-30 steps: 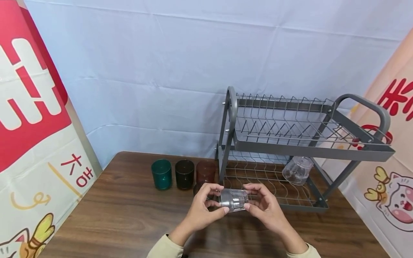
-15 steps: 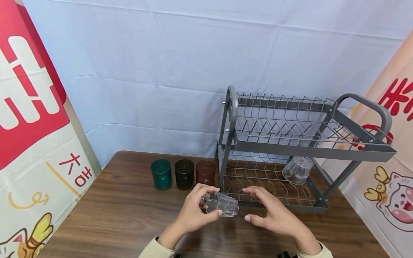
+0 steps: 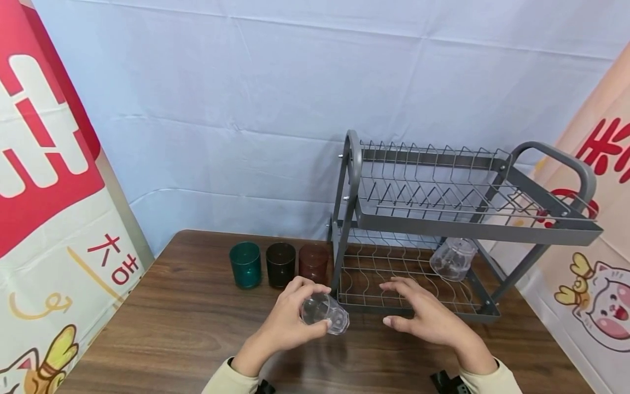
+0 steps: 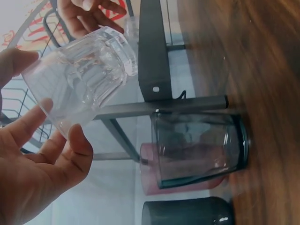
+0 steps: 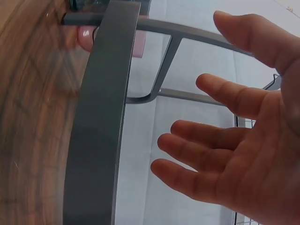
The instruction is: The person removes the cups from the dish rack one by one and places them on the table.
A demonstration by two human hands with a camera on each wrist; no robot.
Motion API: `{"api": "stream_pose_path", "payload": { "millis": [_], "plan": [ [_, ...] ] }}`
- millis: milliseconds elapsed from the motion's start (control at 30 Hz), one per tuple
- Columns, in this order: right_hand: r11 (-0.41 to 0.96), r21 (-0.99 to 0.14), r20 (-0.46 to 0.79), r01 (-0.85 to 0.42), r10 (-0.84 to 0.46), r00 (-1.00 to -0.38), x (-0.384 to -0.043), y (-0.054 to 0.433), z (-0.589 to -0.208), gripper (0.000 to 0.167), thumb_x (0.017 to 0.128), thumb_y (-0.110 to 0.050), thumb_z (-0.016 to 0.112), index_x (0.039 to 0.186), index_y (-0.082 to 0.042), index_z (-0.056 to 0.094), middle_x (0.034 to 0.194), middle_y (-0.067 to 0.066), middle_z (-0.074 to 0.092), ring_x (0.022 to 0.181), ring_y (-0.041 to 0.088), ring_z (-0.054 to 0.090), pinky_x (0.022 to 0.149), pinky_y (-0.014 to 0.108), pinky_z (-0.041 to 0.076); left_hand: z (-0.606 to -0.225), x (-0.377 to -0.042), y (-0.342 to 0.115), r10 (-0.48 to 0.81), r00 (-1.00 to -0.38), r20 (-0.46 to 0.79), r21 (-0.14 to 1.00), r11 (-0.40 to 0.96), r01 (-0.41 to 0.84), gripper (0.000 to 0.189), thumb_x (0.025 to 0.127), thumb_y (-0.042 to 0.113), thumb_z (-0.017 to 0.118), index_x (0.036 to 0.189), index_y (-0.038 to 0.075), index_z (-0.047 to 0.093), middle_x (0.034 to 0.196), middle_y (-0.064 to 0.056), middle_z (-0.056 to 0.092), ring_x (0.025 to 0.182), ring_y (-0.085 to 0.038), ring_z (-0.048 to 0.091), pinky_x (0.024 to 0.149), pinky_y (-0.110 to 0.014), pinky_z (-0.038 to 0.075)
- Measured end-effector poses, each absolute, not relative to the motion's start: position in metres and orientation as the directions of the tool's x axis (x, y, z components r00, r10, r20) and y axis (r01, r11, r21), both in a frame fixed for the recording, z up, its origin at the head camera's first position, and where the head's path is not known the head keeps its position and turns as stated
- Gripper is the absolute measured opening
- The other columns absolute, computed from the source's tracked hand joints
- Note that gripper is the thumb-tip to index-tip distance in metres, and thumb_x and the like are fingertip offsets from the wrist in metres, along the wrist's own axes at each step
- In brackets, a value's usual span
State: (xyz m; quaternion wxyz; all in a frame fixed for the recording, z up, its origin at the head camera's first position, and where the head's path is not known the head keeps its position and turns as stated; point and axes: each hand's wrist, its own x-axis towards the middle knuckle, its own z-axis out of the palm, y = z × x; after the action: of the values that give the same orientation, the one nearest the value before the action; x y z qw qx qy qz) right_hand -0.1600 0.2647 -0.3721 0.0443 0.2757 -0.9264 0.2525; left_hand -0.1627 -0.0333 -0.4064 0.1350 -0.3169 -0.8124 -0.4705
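Note:
My left hand (image 3: 287, 317) holds a clear glass tumbler (image 3: 337, 319) near its rim, thumb on one side and fingers on the other. The tumbler is tilted, its thick faceted base pointing right and away from the palm in the left wrist view. My right hand (image 3: 428, 314) is apart from it, in front of the dish rack's lower tier, with thumb and fingers spread and nothing between them. In the left wrist view, a bluish tinted glass (image 4: 201, 150) stands below the left hand, in front of a pink one (image 4: 149, 173); the left hand hides it in the head view.
A grey two-tier dish rack (image 3: 472, 221) stands at the right of the wooden table (image 3: 172, 328). On its lower tier a clear glass (image 3: 454, 259) leans at the right end. Left of the rack stand a teal glass (image 3: 245, 265), a black glass (image 3: 281, 265) and a reddish-brown glass (image 3: 313, 261).
The right hand has let go of the tumbler and moved right. The left hand has carried the tumbler left and slightly down, its base swinging down and toward the body.

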Motion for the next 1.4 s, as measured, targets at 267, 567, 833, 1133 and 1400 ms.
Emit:
{"api": "stream_pose_path", "payload": {
  "millis": [267,567,833,1133,1400],
  "plan": [
    [0.779,-0.381,0.190,-0.498,-0.461,-0.867,-0.165,0.271,-0.364,0.056,0.080,-0.034,0.072,0.127,-0.010,0.053,0.127,0.016,0.046,0.115,0.038,0.046,0.086,0.058,0.036,-0.407,-0.168,-0.042,0.400,-0.732,0.552,0.585,0.439,0.682,0.051,0.063,0.023,0.079,0.111,0.025,0.062,0.100,0.007,0.049,0.092,-0.010,0.045,0.073,-0.032,0.043],
    [0.807,-0.352,0.143,-0.473,-0.453,-0.880,-0.178,0.284,-0.356,0.054,0.081,-0.032,0.072,0.125,-0.006,0.054,0.123,0.019,0.047,0.109,0.037,0.049,0.083,0.055,0.041,-0.405,-0.169,-0.054,0.394,-0.764,0.512,0.581,0.496,0.645,0.049,0.064,0.023,0.078,0.111,0.025,0.063,0.102,0.003,0.050,0.093,-0.011,0.042,0.072,-0.034,0.042],
    [0.846,-0.330,0.100,-0.419,-0.410,-0.906,-0.189,0.294,-0.357,0.054,0.081,-0.030,0.072,0.123,-0.002,0.054,0.124,0.026,0.046,0.114,0.046,0.042,0.082,0.058,0.039,-0.402,-0.170,-0.064,0.397,-0.799,0.452,0.580,0.549,0.602,0.048,0.065,0.024,0.076,0.111,0.025,0.063,0.102,0.005,0.048,0.092,-0.011,0.039,0.068,-0.031,0.043],
    [0.873,-0.312,0.092,-0.376,-0.366,-0.926,-0.196,0.305,-0.355,0.053,0.081,-0.027,0.073,0.123,-0.001,0.054,0.123,0.030,0.043,0.110,0.049,0.043,0.078,0.059,0.040,-0.401,-0.169,-0.074,0.403,-0.814,0.418,0.526,0.624,0.578,0.045,0.066,0.028,0.075,0.109,0.025,0.064,0.099,0.004,0.048,0.089,-0.012,0.038,0.066,-0.031,0.039],
    [0.904,-0.302,0.044,-0.302,-0.303,-0.952,-0.203,0.314,-0.353,0.058,0.081,-0.030,0.072,0.126,0.002,0.052,0.128,0.037,0.036,0.114,0.054,0.036,0.079,0.061,0.038,-0.405,-0.172,-0.082,0.417,-0.818,0.396,0.477,0.668,0.571,0.044,0.064,0.027,0.075,0.107,0.023,0.065,0.096,0.003,0.047,0.085,-0.013,0.035,0.064,-0.030,0.038]
  ]
}}
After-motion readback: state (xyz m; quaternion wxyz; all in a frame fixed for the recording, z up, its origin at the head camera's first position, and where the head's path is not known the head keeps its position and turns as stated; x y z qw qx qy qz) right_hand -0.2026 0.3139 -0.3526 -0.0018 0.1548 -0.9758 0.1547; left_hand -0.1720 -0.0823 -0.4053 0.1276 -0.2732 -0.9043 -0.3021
